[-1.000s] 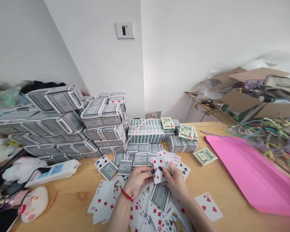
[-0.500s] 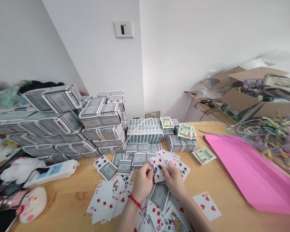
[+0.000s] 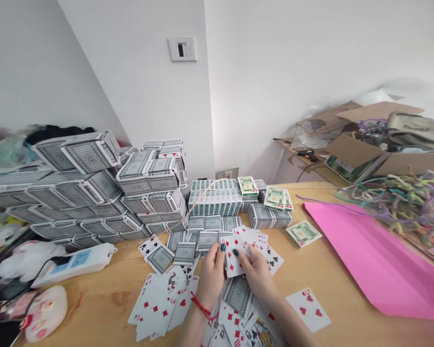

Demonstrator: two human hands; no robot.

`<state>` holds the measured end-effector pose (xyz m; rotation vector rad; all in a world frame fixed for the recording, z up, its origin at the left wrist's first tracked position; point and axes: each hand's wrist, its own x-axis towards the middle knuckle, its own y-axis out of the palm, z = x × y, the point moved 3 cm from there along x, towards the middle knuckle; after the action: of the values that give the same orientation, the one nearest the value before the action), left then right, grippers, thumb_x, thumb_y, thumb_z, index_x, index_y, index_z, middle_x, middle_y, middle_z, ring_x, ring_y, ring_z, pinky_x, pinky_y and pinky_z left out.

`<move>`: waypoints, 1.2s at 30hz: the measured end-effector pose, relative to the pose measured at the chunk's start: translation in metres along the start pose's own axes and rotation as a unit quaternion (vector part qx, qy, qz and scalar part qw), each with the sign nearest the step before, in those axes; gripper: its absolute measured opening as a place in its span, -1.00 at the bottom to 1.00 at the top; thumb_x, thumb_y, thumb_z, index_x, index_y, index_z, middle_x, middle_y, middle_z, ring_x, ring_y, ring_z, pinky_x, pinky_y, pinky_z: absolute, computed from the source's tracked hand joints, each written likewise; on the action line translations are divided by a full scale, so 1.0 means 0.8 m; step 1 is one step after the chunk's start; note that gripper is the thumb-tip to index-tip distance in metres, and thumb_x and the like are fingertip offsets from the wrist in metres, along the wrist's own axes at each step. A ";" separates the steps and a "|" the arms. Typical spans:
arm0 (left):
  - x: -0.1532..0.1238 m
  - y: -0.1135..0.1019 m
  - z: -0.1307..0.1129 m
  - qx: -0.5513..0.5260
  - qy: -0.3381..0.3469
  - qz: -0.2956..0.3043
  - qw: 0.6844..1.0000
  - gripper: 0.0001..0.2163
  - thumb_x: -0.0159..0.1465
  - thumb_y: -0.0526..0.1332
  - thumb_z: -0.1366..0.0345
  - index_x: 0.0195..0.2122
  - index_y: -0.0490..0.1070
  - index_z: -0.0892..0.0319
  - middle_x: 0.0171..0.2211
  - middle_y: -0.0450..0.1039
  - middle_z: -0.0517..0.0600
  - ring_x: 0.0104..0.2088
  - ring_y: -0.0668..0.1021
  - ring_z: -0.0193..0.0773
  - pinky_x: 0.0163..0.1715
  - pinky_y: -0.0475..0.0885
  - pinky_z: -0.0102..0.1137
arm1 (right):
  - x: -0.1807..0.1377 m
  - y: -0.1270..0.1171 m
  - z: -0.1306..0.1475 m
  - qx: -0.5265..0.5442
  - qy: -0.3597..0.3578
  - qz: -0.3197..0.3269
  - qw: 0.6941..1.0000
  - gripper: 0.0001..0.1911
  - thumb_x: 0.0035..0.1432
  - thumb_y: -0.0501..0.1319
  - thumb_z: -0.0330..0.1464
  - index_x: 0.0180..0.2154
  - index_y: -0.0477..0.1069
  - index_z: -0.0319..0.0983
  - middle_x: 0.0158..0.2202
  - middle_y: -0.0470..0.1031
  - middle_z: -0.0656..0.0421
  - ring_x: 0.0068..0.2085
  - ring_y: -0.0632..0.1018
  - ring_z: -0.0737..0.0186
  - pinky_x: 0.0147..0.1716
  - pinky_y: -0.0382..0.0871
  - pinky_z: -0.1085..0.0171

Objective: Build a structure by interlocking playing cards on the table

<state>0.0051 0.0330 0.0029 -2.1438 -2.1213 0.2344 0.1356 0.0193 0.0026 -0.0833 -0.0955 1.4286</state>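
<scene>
My left hand (image 3: 213,270), with a red string at its wrist, is closed on playing cards (image 3: 233,262), its thumb on their left edge. The front card is a six of diamonds, face up. From the other side my right hand (image 3: 255,271) grips the same cards, thumb over their face. Fanned diamond cards (image 3: 252,237) show just behind; whether the right hand holds these too I cannot tell. Below the hands lie a face-down card (image 3: 237,295) and a loose pile of face-up cards (image 3: 231,320). A five of hearts (image 3: 308,309) rests apart on the right.
Card-built blocks (image 3: 148,171) are stacked at the back left. Boxed decks (image 3: 215,197) stand by the wall. Left are a power strip (image 3: 77,262) and loose cards (image 3: 155,306). Pink paper (image 3: 369,260), tangled yarn (image 3: 412,202) and an open carton (image 3: 361,152) occupy the right.
The held six of diamonds has shifted slightly left and turned more upright. My left thumb has moved up along its edge. The whole view has shifted a little.
</scene>
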 end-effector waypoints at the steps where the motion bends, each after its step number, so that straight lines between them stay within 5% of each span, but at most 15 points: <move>1: -0.001 0.000 -0.001 0.011 0.004 -0.012 1.000 -0.81 0.20 0.05 0.17 -0.43 0.31 0.14 -0.52 0.33 -0.09 -0.46 0.38 -0.29 -0.43 0.24 -0.48 | -0.001 0.001 0.001 -0.006 -0.005 -0.002 1.000 -0.64 0.06 0.09 -0.08 -0.55 0.11 -0.19 -0.61 0.29 0.26 -0.58 0.29 0.32 -0.60 0.23 0.34; 14: -0.008 0.000 -0.005 0.080 0.056 -0.074 0.992 -0.81 0.20 0.06 0.22 -0.54 0.25 0.11 -0.63 0.21 -0.12 -0.59 0.28 -0.30 -0.54 0.07 -0.44 | -0.006 0.009 -0.005 -0.058 -0.002 -0.010 0.998 -0.65 0.10 0.05 -0.11 -0.56 0.10 -0.18 -0.65 0.23 0.29 -0.61 0.26 0.33 -0.61 0.17 0.34; 18: -0.005 0.003 -0.001 -0.050 -0.005 -0.011 0.999 -0.77 0.19 0.07 0.10 -0.40 0.35 0.15 -0.55 0.35 -0.07 -0.50 0.37 -0.28 -0.46 0.21 -0.45 | -0.002 0.001 -0.004 -0.006 0.017 -0.018 1.000 -0.63 0.09 0.06 -0.08 -0.56 0.06 -0.17 -0.66 0.20 0.32 -0.62 0.26 0.35 -0.65 0.16 0.36; 24: -0.003 0.009 -0.001 -0.197 -0.102 0.146 0.964 -0.72 0.11 0.16 0.05 -0.42 0.31 0.19 -0.63 0.30 -0.13 -0.63 0.36 -0.37 -0.60 0.26 -0.49 | 0.003 -0.006 0.001 0.044 0.059 -0.015 0.997 -0.62 0.04 0.10 -0.04 -0.54 0.08 -0.18 -0.71 0.25 0.33 -0.67 0.30 0.36 -0.69 0.18 0.37; 36: -0.004 0.012 0.000 -0.126 -0.127 0.169 0.969 -0.72 0.11 0.14 0.02 -0.37 0.33 0.15 -0.69 0.30 -0.14 -0.71 0.33 -0.38 -0.76 0.12 -0.52 | 0.004 -0.008 -0.003 0.067 0.056 -0.017 0.996 -0.62 0.01 0.12 -0.01 -0.49 0.11 -0.18 -0.67 0.33 0.29 -0.66 0.36 0.30 -0.71 0.23 0.34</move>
<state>0.0142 0.0298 0.0008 -2.7596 -1.9819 0.2980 0.1424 0.0213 0.0006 -0.0505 0.0910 1.3903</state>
